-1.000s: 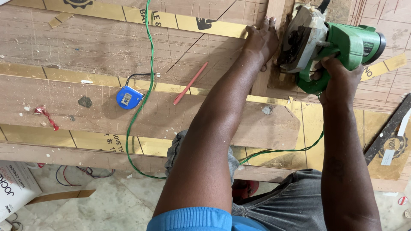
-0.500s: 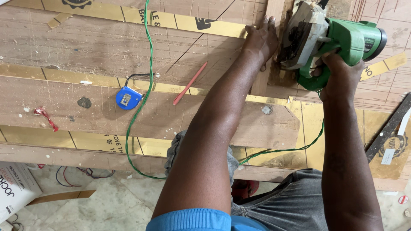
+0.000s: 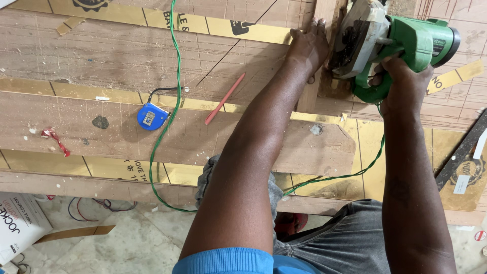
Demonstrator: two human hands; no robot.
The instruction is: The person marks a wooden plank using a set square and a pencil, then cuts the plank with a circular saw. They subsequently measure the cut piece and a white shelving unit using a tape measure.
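Note:
My right hand grips the handle of a green circular saw at the top right. The saw rests on a narrow upright wooden strip that lies on the plywood worktop. My left hand presses flat on the strip and board just left of the saw's guard. A thin pencil line runs diagonally across the plywood toward the strip. The saw's blade is hidden under its grey guard.
A green cord trails down across the boards and off the front edge. A blue tape measure and a red pencil lie left of my left arm. A black metal square sits at the right. A white box stands on the floor.
The saw has moved slightly up along the strip, away from me, with my right hand following. My left hand stays in place.

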